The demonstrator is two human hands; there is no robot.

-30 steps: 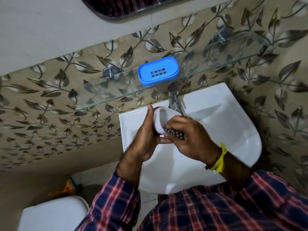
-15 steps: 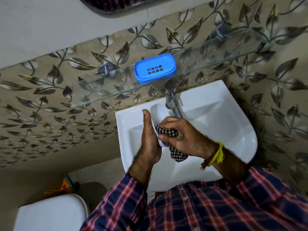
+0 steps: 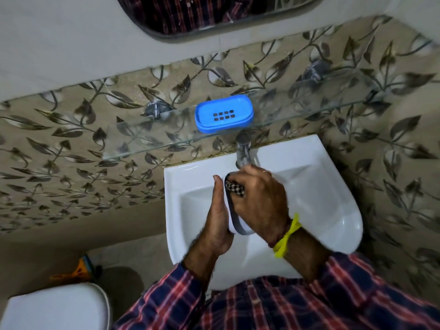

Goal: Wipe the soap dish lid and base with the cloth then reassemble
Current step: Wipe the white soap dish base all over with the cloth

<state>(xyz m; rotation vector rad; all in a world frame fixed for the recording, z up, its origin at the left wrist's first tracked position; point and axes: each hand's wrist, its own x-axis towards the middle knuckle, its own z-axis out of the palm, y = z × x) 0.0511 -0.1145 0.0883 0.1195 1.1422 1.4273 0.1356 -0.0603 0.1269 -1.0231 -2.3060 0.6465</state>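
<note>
Over the sink, my left hand (image 3: 217,216) holds a white soap dish part (image 3: 235,222) on edge, its rim facing right. My right hand (image 3: 260,201) presses a black-and-white checked cloth (image 3: 234,189) into that part; most of the cloth is hidden under my fingers. The blue soap dish part (image 3: 223,114) with drain holes lies apart on the glass shelf (image 3: 147,139) above the sink, touched by neither hand.
A white basin (image 3: 321,186) sits below my hands, with a chrome tap (image 3: 242,151) just behind them. A white toilet lid (image 3: 54,308) is at the lower left, with an orange object (image 3: 76,270) on the floor. A mirror (image 3: 214,13) hangs above.
My right hand has moved with the cloth up and into the white part, and the cloth no longer hangs down. The white part now stands more on edge against my left palm.
</note>
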